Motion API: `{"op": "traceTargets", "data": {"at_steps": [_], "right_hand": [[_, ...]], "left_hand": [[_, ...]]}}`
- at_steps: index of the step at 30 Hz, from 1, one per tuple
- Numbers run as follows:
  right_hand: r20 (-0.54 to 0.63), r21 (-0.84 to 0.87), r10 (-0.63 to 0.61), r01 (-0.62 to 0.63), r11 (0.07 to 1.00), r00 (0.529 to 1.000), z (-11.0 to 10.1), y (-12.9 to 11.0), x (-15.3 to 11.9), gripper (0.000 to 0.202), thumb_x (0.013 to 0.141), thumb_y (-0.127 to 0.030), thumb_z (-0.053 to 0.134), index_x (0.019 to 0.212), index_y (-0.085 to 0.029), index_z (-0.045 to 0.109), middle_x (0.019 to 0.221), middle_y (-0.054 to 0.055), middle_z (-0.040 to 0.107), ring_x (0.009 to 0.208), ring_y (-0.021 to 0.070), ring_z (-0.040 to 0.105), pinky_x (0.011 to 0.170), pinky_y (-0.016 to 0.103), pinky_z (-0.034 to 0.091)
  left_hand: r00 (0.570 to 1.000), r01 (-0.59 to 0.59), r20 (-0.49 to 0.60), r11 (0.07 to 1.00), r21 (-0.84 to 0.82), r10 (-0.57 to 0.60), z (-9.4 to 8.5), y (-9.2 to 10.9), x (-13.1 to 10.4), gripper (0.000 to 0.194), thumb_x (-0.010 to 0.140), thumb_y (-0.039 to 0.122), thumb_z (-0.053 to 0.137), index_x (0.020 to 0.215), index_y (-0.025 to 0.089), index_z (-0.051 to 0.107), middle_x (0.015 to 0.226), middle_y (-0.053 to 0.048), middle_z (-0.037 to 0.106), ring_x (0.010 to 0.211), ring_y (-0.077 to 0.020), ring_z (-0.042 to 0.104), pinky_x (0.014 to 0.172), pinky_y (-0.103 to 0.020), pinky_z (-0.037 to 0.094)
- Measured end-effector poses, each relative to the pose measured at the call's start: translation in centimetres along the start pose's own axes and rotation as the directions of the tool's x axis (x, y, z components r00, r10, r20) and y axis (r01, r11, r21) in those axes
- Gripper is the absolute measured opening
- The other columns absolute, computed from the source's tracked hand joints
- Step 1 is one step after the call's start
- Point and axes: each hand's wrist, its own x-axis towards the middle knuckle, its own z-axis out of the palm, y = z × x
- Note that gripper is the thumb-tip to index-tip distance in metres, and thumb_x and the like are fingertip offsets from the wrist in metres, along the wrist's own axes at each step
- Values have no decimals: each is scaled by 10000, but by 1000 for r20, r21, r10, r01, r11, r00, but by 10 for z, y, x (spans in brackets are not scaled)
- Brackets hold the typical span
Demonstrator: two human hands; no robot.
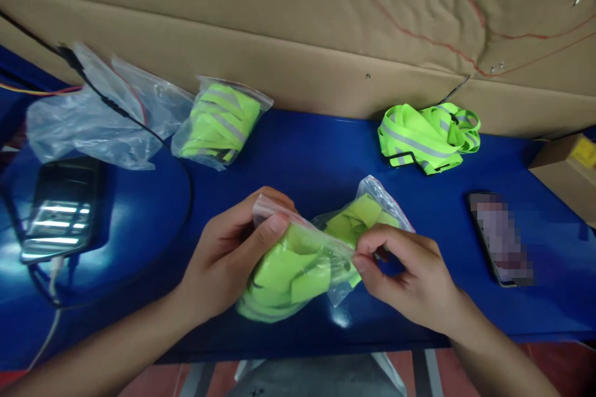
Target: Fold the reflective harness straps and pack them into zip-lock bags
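Note:
Between my two hands is a clear zip bag (291,270) with folded neon-yellow reflective strap inside. My left hand (235,251) grips the bag's upper left corner, thumb in front. At the right end of the zip edge, my right hand (405,273) pinches the bag between thumb and forefinger. Just behind it lies a second zip bag (363,214) of the same yellow strap, partly hidden by my right hand and the first bag. A third filled zip bag (221,121) rests farther back on the left. An unbagged bundle of reflective strap (423,136) with black buckles sits back right.
The blue table (307,155) meets a brown paper-covered panel (279,31) at the back. Empty clear bags (107,118), a black cable (184,198) and a shiny black device (65,208) are at left. A phone (498,239) and cardboard box (568,173) lie right.

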Motion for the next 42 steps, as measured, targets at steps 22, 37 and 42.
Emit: {"op": "traceTargets", "data": {"at_steps": [22,37,42], "right_hand": [[288,-461,81,64,885,954,-20,52,-13,1055,882,-585,866,1734,-349,291,1787,186,305,1671,421,296,1288,727,352],[-140,83,-83,96,992,987,21,31,83,173,1111,-286,587,1105,-202,738,1010,56,777,905,155,743,849,292,608],[228,109,-36,11,994,973,-12,16,26,201,1058,-207,683,1250,-234,734,1190,51,753,1081,129,728,949,242,588]], "left_hand": [[903,270,-28,618,-738,-428,-25,15,40,266,857,319,864,871,205,625,837,6,681,745,-142,693,709,-257,655],[975,221,35,948,-230,-219,-1,6,17,421,977,593,731,906,178,744,837,-8,671,711,-98,563,651,-172,463],[996,86,-9,996,-29,-86,2,9,15,442,1052,559,621,885,173,760,885,-20,703,802,-125,627,735,-192,504]]}}
